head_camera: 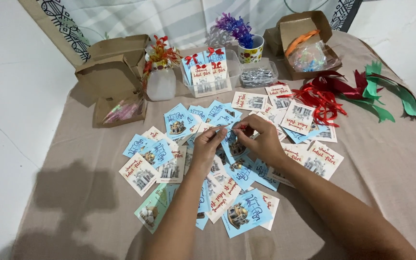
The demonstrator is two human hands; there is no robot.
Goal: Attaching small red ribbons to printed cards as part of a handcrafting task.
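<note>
Step in hand: judged as fastening a small red bow (242, 127) to the top of a blue card (232, 143); the bow sits at the card's upper edge, between the two sets of fingertips.
Card location: held above the table centre, over the spread of loose cards (239, 212).
Left hand (209, 144): fingers narrowed to a pinch on the card's upper left edge; thumb and forefinger meet at a thin, pale tie, too fine to identify.
Right hand (264, 139): fingers curled and closed on the bow and the card's upper right corner; knuckles face the camera.
Arm pose: both forearms enter from the near edge and converge at the centre; the wrists are raised off the table (386, 159).
Next move, judged: calls for a fine two-finger pull or twist with the card kept steady; a loose pinch could let the bow slip.
Finished cards: stand upright with red bows in a clear tray (208, 79), far centre.
Ribbon supply: red ribbon (321, 98) and green ribbon (386, 94) lie far right, well apart from the hands.
Silver ties: in a clear tub (258, 76), just right of the tray.
</note>
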